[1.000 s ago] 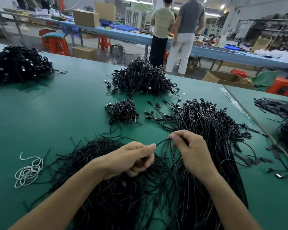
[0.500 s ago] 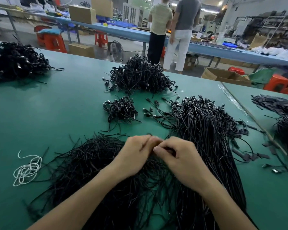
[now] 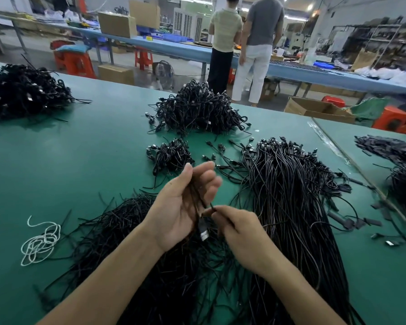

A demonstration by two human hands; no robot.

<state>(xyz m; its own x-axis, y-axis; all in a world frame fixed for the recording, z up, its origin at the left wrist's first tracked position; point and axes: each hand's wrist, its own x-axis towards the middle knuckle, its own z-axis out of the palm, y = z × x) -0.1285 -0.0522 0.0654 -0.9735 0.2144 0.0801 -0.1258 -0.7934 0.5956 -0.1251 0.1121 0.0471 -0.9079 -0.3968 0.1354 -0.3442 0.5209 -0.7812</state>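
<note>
My left hand point(image 3: 183, 202) is raised above the green table point(image 3: 80, 160), palm turned up and fingers spread, with a thin black cable point(image 3: 198, 198) wound loosely over them. A plug with a silver tip point(image 3: 203, 232) hangs from that cable below the palm. My right hand point(image 3: 239, 233) pinches the cable's free end between thumb and forefinger, just right of the left palm. Under both hands lies a loose heap of black ties point(image 3: 136, 242). A long bundle of straight black cables point(image 3: 288, 198) stretches along the right.
Coiled cable piles sit ahead: a small pile point(image 3: 171, 154), a large pile point(image 3: 197, 109) and a far-left pile point(image 3: 21, 90). A white string point(image 3: 40, 240) lies at left. More black parts point(image 3: 389, 148) lie on the right table. Two people point(image 3: 244, 43) stand beyond.
My hands, pressed together over the pile half a second ago, have parted. The left hand has lifted and opened with the cable round its fingers; the right holds the end lower.
</note>
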